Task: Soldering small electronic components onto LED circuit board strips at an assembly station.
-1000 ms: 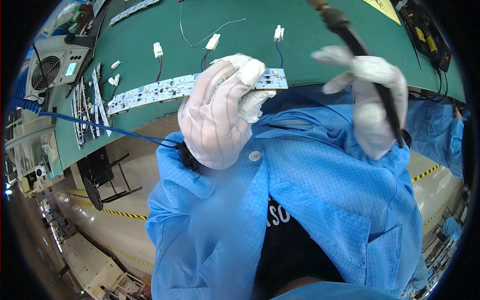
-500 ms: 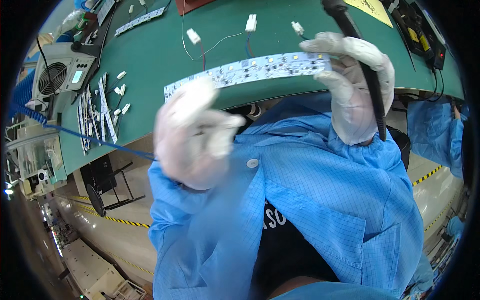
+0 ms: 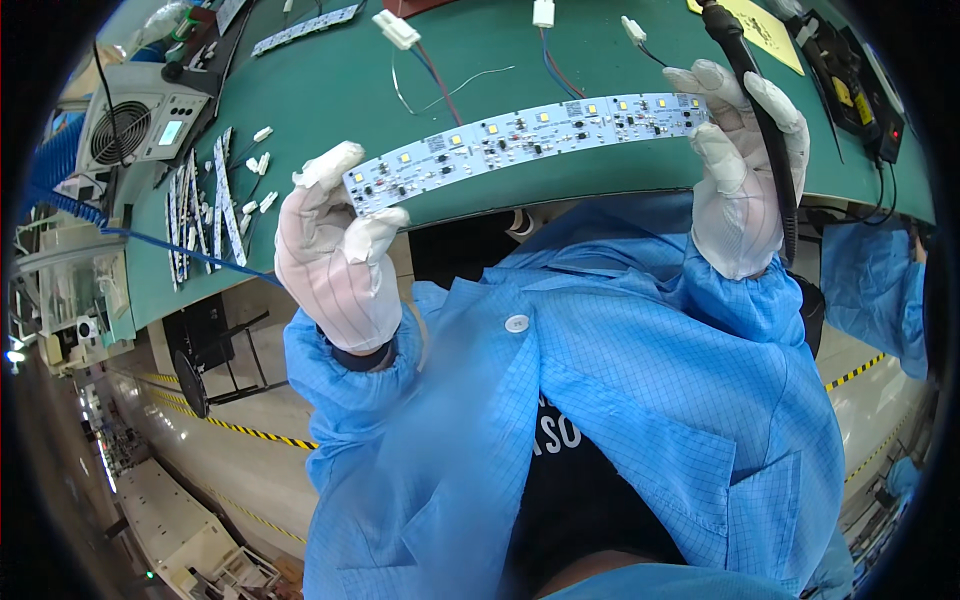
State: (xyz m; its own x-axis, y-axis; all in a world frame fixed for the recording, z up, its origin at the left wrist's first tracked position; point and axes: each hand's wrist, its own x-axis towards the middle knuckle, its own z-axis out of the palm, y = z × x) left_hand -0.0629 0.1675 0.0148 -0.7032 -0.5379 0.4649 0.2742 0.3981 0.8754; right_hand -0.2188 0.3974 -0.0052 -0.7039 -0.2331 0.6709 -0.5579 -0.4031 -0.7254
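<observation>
A long, slightly curved white LED circuit board (image 3: 520, 142) is held up in front of me, its face of small yellow LEDs and dark components showing. My left hand (image 3: 345, 245), in a white glove, pinches its left end. The right end sits between the thumb and fingers of my gloved right hand (image 3: 745, 165). A black soldering iron (image 3: 765, 130) with its cable also lies in that right hand, crossing the palm. Wires with white connectors run from the board's far edge, among them a connector (image 3: 397, 30) on red and blue leads.
On the green table (image 3: 300, 95), several narrow boards (image 3: 205, 215) lie piled at the left beside a grey soldering station (image 3: 140, 130). Another LED strip (image 3: 305, 30) rests farther back. A yellow sponge-like sheet (image 3: 765, 35) and black equipment (image 3: 850, 85) occupy the far right. A blue cord (image 3: 190, 252) reaches my left sleeve.
My left hand has moved left and up from in front of the board to its left end, closing on it. The board and my right hand have shifted slightly right.
</observation>
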